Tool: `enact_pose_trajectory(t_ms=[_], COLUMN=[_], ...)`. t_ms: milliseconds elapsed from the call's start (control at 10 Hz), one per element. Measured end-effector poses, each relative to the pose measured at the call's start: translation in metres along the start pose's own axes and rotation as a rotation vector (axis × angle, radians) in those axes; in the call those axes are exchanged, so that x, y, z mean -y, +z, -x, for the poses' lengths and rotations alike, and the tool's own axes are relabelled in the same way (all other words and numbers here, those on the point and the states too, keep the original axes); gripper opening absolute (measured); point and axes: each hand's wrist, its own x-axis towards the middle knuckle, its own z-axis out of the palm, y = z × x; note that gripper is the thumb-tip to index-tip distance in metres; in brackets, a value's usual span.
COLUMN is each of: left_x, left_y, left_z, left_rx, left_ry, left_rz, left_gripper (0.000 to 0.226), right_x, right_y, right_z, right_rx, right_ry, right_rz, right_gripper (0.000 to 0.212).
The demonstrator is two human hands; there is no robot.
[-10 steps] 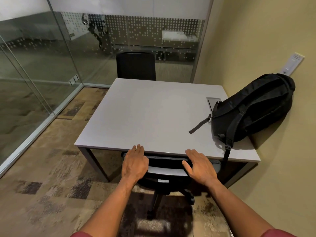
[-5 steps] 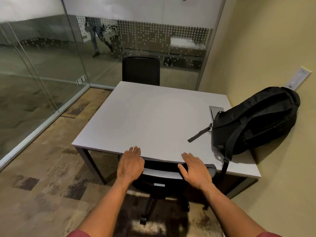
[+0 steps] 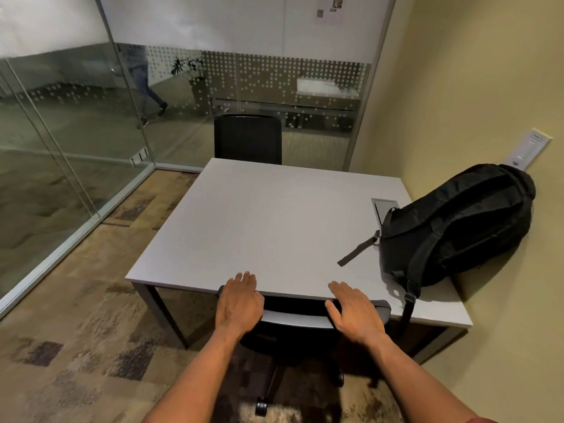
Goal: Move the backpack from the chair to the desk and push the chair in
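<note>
A black backpack [image 3: 451, 227] leans against the yellow wall on the right side of the grey desk [image 3: 268, 221], one strap trailing over the desktop. The black office chair [image 3: 293, 328] is tucked under the desk's near edge, its seat hidden and only the backrest top and wheeled base showing. My left hand [image 3: 239, 302] lies flat on the left end of the backrest top, fingers reaching over the desk edge. On the right end of that backrest rests my right hand [image 3: 355, 312], palm down. Neither hand is closed around anything.
A second black chair [image 3: 247, 138] stands at the desk's far side. Glass walls [image 3: 70, 138] enclose the left and back; a person walks beyond them. The yellow wall [image 3: 476, 87] with a white switch plate [image 3: 529, 146] borders the right. A cable hatch [image 3: 385, 206] sits in the desktop.
The view has tilted upward and pulled back slightly, showing more of the glass wall. Both hands stay on the chair's backrest at the desk edge.
</note>
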Motion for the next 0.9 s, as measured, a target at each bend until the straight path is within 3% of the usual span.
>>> enact_pose_trajectory(t_ms=[400,700,900], left_x=[-0.028,-0.025,-0.026], left_y=[0.004,-0.002,-0.010], left_z=[0.004,0.005,0.003], left_rx=[0.019,0.039,0.025], left_ry=[0.228,0.202,0.251], left_rz=[0.061,0.121,0.138], left_gripper=[0.057,0.065,0.068], right_x=[0.015,0.019,0.021], right_y=[0.003,0.004,0.006], right_z=[0.011,0.010,0.006], right_rx=[-0.065,-0.044,-0.063], right_ry=[0.156,0.188,0.180], right_rz=[-0.017,0.016,-0.050], right_gripper=[0.069,0.066,0.075])
